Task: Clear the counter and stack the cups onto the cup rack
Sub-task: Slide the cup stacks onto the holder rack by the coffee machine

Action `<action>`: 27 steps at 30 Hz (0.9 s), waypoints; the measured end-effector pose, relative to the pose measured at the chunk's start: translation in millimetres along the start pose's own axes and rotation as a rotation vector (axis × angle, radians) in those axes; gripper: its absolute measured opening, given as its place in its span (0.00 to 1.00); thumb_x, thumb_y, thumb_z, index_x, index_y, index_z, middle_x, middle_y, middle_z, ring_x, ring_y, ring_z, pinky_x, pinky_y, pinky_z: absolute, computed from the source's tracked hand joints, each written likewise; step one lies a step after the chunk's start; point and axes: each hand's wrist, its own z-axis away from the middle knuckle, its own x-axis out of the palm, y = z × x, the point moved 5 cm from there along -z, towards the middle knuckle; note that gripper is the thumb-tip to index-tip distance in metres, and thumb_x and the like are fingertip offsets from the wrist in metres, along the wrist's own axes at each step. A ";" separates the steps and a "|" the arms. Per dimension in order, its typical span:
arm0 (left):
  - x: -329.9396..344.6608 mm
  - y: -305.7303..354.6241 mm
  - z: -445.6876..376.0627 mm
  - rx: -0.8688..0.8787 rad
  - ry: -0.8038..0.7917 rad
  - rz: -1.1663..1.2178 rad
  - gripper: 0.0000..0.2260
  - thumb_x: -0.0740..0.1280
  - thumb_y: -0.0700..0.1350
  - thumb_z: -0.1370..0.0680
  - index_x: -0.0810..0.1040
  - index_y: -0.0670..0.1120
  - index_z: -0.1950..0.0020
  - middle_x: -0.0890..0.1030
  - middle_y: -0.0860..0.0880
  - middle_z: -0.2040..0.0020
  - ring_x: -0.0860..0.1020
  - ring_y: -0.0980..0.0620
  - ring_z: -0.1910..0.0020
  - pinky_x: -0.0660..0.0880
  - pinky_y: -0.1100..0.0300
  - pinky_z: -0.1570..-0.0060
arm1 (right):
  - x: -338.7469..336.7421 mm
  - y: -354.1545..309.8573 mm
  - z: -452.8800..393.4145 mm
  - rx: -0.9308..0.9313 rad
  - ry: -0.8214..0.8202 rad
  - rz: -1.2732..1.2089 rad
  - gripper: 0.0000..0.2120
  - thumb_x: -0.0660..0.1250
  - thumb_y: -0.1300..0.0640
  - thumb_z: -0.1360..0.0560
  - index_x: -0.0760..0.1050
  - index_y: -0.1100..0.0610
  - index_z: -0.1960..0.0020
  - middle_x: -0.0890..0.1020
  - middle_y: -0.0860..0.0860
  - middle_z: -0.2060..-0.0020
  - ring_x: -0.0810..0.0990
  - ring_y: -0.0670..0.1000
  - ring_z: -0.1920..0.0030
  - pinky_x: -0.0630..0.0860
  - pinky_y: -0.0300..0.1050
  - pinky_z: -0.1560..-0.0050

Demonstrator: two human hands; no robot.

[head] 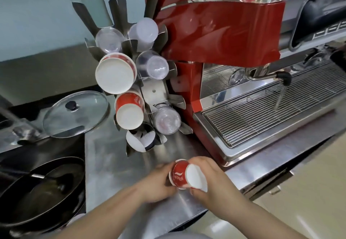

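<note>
Low over the steel counter (112, 156), both hands hold a stack of red paper cups (180, 174) lying on its side, white base toward the right. My left hand (155, 184) grips its rim end and my right hand (207, 180) grips its base end. Behind stands the metal cup rack (155, 90). Its slots carry a large red paper cup stack (115, 73), a smaller red stack (129, 111), a black-and-white cup (140, 139) at the bottom and several clear plastic cup stacks (156, 66).
A red espresso machine (224, 32) with a wire drip tray (262, 111) stands right of the rack. A glass pot lid (74, 115) rests at the left. Below it a dark pan (41, 190) sits beside the counter. The counter's front edge runs below my hands.
</note>
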 end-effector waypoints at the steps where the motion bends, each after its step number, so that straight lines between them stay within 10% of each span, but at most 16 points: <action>1: 3.2 -1.6 0.4 -0.008 0.009 -0.004 0.34 0.68 0.56 0.31 0.65 0.53 0.26 0.74 0.49 0.33 0.73 0.54 0.34 0.70 0.62 0.34 | -0.2 2.5 2.4 0.001 0.005 -0.020 0.32 0.70 0.58 0.34 0.63 0.38 0.36 0.67 0.40 0.38 0.66 0.33 0.38 0.59 0.21 0.41; 12: -0.7 11.4 14.8 -0.067 0.172 0.083 0.46 0.66 0.65 0.39 0.60 0.53 0.23 0.68 0.51 0.31 0.67 0.56 0.30 0.64 0.62 0.30 | -29.8 4.4 -8.3 0.006 0.014 -0.170 0.40 0.76 0.53 0.35 0.57 0.31 0.34 0.68 0.34 0.38 0.68 0.37 0.37 0.67 0.35 0.34; 17: -19.2 27.9 41.4 -0.035 0.301 0.172 0.36 0.75 0.51 0.32 0.63 0.62 0.27 0.69 0.56 0.35 0.69 0.63 0.36 0.66 0.77 0.44 | -51.6 -23.0 -16.2 -0.096 0.009 -0.257 0.39 0.75 0.46 0.39 0.60 0.29 0.35 0.72 0.36 0.36 0.71 0.37 0.35 0.71 0.44 0.33; 27: -85.4 89.1 91.2 0.117 0.586 0.286 0.23 0.74 0.45 0.29 0.72 0.70 0.45 0.76 0.66 0.45 0.77 0.65 0.45 0.75 0.71 0.51 | -106.2 -125.0 -38.9 -0.423 0.078 -0.383 0.34 0.73 0.45 0.41 0.65 0.29 0.39 0.77 0.37 0.40 0.76 0.40 0.39 0.75 0.47 0.38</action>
